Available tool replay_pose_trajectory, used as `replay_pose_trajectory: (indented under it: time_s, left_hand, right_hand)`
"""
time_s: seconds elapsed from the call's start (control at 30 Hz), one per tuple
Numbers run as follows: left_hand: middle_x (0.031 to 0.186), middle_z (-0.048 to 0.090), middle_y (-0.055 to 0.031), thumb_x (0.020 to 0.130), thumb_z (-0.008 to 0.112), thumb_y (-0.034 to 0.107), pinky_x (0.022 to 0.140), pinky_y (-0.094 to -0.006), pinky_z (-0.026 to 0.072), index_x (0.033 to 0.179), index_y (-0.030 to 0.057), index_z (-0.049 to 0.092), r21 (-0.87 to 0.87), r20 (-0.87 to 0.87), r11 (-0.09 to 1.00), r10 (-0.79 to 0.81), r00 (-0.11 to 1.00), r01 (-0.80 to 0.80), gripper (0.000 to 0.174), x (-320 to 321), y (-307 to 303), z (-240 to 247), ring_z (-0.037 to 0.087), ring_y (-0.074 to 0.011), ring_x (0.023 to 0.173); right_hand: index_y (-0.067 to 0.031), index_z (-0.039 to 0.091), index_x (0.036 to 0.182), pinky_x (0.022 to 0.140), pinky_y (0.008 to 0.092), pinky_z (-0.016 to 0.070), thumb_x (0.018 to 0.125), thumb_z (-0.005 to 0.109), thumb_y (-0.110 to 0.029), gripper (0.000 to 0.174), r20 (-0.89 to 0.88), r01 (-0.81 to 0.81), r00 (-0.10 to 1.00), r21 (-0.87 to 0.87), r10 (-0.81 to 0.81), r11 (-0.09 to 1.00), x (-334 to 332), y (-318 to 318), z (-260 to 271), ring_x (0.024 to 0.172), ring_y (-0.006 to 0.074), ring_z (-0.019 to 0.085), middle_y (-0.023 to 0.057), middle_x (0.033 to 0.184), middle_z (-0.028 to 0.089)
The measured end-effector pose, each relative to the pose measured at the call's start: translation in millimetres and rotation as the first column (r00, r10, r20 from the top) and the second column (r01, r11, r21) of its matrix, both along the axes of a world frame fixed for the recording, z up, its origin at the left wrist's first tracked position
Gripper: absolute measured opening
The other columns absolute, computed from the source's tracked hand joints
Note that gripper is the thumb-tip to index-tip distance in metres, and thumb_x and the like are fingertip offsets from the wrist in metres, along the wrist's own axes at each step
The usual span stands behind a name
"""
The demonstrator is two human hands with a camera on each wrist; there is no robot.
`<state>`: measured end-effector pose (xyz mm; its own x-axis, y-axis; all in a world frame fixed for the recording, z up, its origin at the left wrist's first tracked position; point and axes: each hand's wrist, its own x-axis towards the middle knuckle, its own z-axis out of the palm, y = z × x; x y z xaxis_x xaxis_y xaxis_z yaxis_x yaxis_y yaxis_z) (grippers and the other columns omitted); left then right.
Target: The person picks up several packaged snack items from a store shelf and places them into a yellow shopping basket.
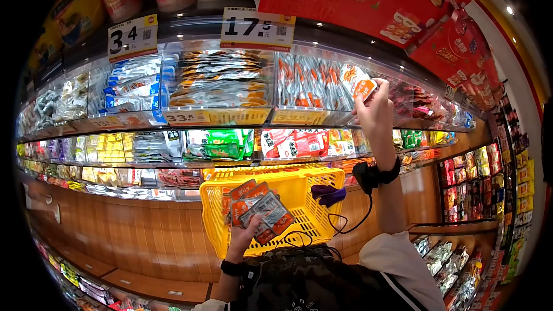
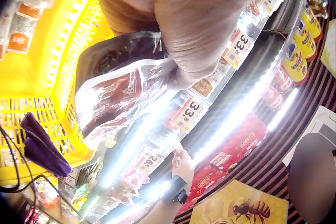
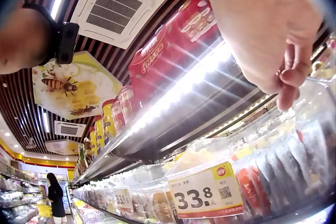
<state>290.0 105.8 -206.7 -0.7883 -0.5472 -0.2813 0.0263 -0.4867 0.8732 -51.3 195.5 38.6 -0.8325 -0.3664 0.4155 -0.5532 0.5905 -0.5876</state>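
Observation:
Over the yellow shopping basket [image 1: 212, 198], my left hand [image 1: 245, 237] grips several flat snack packets [image 1: 268, 219], orange and grey, fanned out. In the left wrist view, my thumb side presses on one shiny packet [image 2: 118, 95] with a brown-red label. At the upper shelf, my right hand [image 1: 377, 109] pinches an orange-and-white snack packet [image 1: 358, 82] by its edge, in front of a clear bin of similar upright packets [image 1: 308, 80]. The right wrist view shows the right hand [image 3: 268, 40] with fingers curled above the bin; the packet is hidden there.
A purple cloth [image 1: 328, 194] and black cables lie at the basket's right side. Lower shelves hold green bags [image 1: 222, 144] and red bags [image 1: 296, 143]. Price tags [image 1: 257, 27] line the shelf edge. Red gift boxes [image 1: 351, 0] overhang above. Another person [image 3: 55, 195] stands far down the aisle.

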Motion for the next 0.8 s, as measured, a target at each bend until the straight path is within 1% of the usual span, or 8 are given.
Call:
replay_pose_trajectory:
  time_s: [0.1, 0.23, 0.33, 0.4, 0.63, 0.7, 0.73, 0.8]
  left_hand:
    - [0.112, 0.067, -0.003, 0.094, 0.07, 0.012, 0.085, -0.028, 0.0519, 0.12, 0.0022, 0.061, -0.05, 0.006, 0.999, 0.006, 1.0, -0.005, 0.03, 0, 0, -2, 0.064, -0.0121, 0.099]
    - [0.112, 0.067, -0.0028, 0.094, 0.07, 0.012, 0.085, -0.0277, 0.0518, 0.12, 0.0025, 0.061, -0.027, 0.011, 1.0, 0.003, 1.0, -0.003, 0.029, -1, 1, 4, 0.064, -0.0117, 0.099]
    - [0.112, 0.067, -0.0026, 0.094, 0.071, 0.012, 0.084, -0.0274, 0.052, 0.12, 0.0025, 0.061, -0.03, 0.01, 1.0, -0.003, 1.0, 0.003, 0.029, 0, 2, 1, 0.064, -0.0111, 0.098]
    - [0.103, 0.068, -0.001, 0.094, 0.071, 0.017, 0.076, -0.0281, 0.0519, 0.113, 0.0025, 0.064, -0.016, 0.011, 1.0, 0.022, 1.0, -0.022, 0.025, -1, 4, 1, 0.064, -0.0097, 0.091]
    - [0.102, 0.069, -0.0002, 0.094, 0.072, 0.017, 0.076, -0.0284, 0.0514, 0.111, 0.0031, 0.066, -0.009, 0.05, 1.0, -0.018, 0.999, 0.018, 0.023, -3, 4, 7, 0.064, -0.0087, 0.091]
    - [0.104, 0.07, -0.0012, 0.095, 0.072, 0.017, 0.077, -0.0275, 0.0513, 0.113, 0.0033, 0.067, 0.021, -0.004, 1.0, -0.01, 1.0, 0.01, 0.024, -5, 5, 8, 0.064, -0.0087, 0.092]
    - [0.104, 0.07, -0.0012, 0.095, 0.072, 0.017, 0.077, -0.0275, 0.0513, 0.113, 0.0033, 0.067, 0.021, -0.004, 1.0, -0.011, 1.0, 0.011, 0.024, -5, 5, 10, 0.064, -0.0087, 0.092]
    - [0.106, 0.07, -0.0019, 0.095, 0.072, 0.016, 0.078, -0.0272, 0.0516, 0.115, 0.0027, 0.066, 0.018, 0.013, 1.0, -0.018, 1.0, 0.018, 0.025, -6, 4, 14, 0.064, -0.009, 0.094]
  right_hand:
    - [0.0033, 0.042, 0.119, 0.057, 0.0356, 0.0571, 0.09, 0.062, -0.002, 0.036, 0.015, -0.026, 1.0, -0.028, 0.026, 0.999, 1, 0, 0, 0.063, 0.0259, 0.073, 0.0207, 0.08, 0.071]
    - [0.004, 0.042, 0.119, 0.056, 0.0353, 0.0569, 0.091, 0.062, -0.002, 0.035, 0.027, -0.036, 0.999, -0.039, 0.037, 0.999, 1, 0, 0, 0.063, 0.0257, 0.073, 0.0212, 0.08, 0.071]
    - [0.0049, 0.041, 0.118, 0.056, 0.0346, 0.0569, 0.091, 0.061, -0.002, 0.035, 0.008, 0.005, 1.0, -0.062, -0.004, 0.998, 1, -1, 0, 0.064, 0.0251, 0.073, 0.0208, 0.08, 0.071]
    - [0.0046, 0.041, 0.119, 0.057, 0.035, 0.057, 0.091, 0.061, -0.003, 0.035, -0.001, -0.023, 1.0, -0.076, 0.023, 0.997, 0, 1, -1, 0.064, 0.0247, 0.073, 0.02, 0.079, 0.071]
    - [0.002, 0.042, 0.122, 0.057, 0.036, 0.057, 0.09, 0.062, -0.004, 0.038, 0.043, -0.044, 0.998, -0.058, 0.047, 0.997, -6, 7, -10, 0.063, 0.0255, 0.073, 0.0205, 0.08, 0.071]
    - [-0.0009, 0.042, 0.125, 0.063, 0.0403, 0.0572, 0.09, 0.063, -0.008, 0.041, 0.043, 0.038, 0.998, 0.051, -0.04, 0.998, -9, 5, -11, 0.068, 0.0307, 0.073, 0.0222, 0.082, 0.071]
    - [-0.0009, 0.042, 0.125, 0.063, 0.0403, 0.0572, 0.09, 0.063, -0.008, 0.041, 0.043, 0.039, 0.998, 0.05, -0.042, 0.998, -11, 4, -13, 0.068, 0.0307, 0.073, 0.0222, 0.082, 0.071]
    - [-0.0047, 0.044, 0.125, 0.069, 0.0456, 0.0559, 0.091, 0.064, -0.016, 0.041, -0.175, 0.032, 0.985, 0.215, 0.006, 0.976, -15, -1, -15, 0.076, 0.0374, 0.071, 0.0234, 0.081, 0.07]
